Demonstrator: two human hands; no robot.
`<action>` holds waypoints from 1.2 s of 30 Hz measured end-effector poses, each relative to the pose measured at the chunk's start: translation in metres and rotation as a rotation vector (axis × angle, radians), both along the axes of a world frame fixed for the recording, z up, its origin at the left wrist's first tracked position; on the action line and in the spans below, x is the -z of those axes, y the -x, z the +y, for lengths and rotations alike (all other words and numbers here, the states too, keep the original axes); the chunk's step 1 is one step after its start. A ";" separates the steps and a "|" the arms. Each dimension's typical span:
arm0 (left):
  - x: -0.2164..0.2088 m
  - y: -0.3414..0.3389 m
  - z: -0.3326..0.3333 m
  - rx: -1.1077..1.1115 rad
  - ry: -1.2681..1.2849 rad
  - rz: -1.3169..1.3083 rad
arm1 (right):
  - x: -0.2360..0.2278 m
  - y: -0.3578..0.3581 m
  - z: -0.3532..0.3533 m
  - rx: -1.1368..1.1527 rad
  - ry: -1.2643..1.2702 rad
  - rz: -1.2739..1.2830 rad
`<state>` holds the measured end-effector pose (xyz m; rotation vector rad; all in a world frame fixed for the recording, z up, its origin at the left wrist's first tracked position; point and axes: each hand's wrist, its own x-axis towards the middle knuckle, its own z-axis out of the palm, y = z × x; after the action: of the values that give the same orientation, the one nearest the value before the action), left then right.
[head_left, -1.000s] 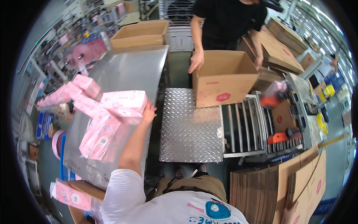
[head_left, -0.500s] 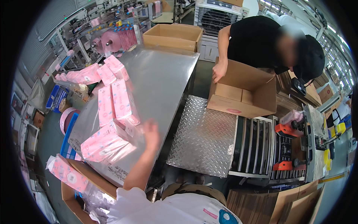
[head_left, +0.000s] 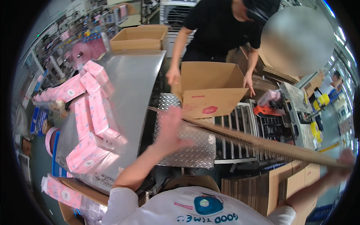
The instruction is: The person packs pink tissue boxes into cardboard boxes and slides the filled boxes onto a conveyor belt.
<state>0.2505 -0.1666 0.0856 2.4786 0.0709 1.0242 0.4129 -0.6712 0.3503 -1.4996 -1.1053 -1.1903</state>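
Note:
A flattened cardboard box (head_left: 262, 142) stretches edge-on across the space in front of me, from the middle to the far right. My right hand (head_left: 345, 159) grips its right end. Close to the other end is my left hand (head_left: 170, 129), raised with fingers apart and slightly blurred, holding nothing. Beyond the sheet stands an open cardboard box (head_left: 210, 101), over a diamond-plate metal platform (head_left: 187, 148) and the roller conveyor (head_left: 238, 125). A co-worker in black has both hands at its sides. Pink wrapped packs (head_left: 103, 112) lie on the metal table (head_left: 131, 80) to my left.
An open carton (head_left: 138, 44) sits at the table's far end. Below the table's near left side, another carton (head_left: 88, 191) holds clear plastic and a pink pack. Stacked flat cardboard (head_left: 258, 191) stands at lower right. Orange-and-black equipment (head_left: 272, 120) adjoins the rollers.
My right hand has come into view with the flattened cardboard box. My left hand has left the pink packs and moved right. The co-worker's second hand now shows at the open box.

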 end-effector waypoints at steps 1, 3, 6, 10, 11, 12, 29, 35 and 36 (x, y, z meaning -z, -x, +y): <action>-0.016 -0.003 0.016 -0.110 -0.007 -0.043 | 0.028 -0.030 -0.010 -0.051 -0.133 0.138; -0.035 0.001 0.032 -0.181 -0.155 -0.118 | 0.108 -0.082 0.017 0.039 -0.299 0.321; -0.017 -0.008 0.025 -0.119 -0.272 0.009 | 0.197 -0.101 0.087 0.450 -0.118 0.625; 0.033 -0.034 -0.020 -0.077 -0.244 0.081 | 0.276 -0.075 0.115 0.588 1.002 0.644; 0.028 -0.028 -0.023 -0.128 -0.245 0.154 | 0.265 -0.070 0.121 0.498 1.041 0.717; 0.023 -0.019 -0.025 -0.121 -0.309 0.227 | 0.247 -0.067 0.126 0.418 1.070 0.784; 0.017 0.038 -0.048 0.346 -0.087 0.159 | 0.225 -0.116 0.103 0.321 1.546 0.050; -0.018 0.004 -0.041 0.859 -0.087 0.184 | 0.197 -0.105 0.177 0.694 1.657 0.681; -0.010 -0.009 -0.048 0.929 -0.305 0.306 | 0.196 -0.093 0.194 0.618 1.761 0.715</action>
<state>0.2593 -0.2142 0.0957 2.4321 -1.0971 0.2623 0.5057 -0.4773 0.1541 -3.3261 -1.1026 0.4922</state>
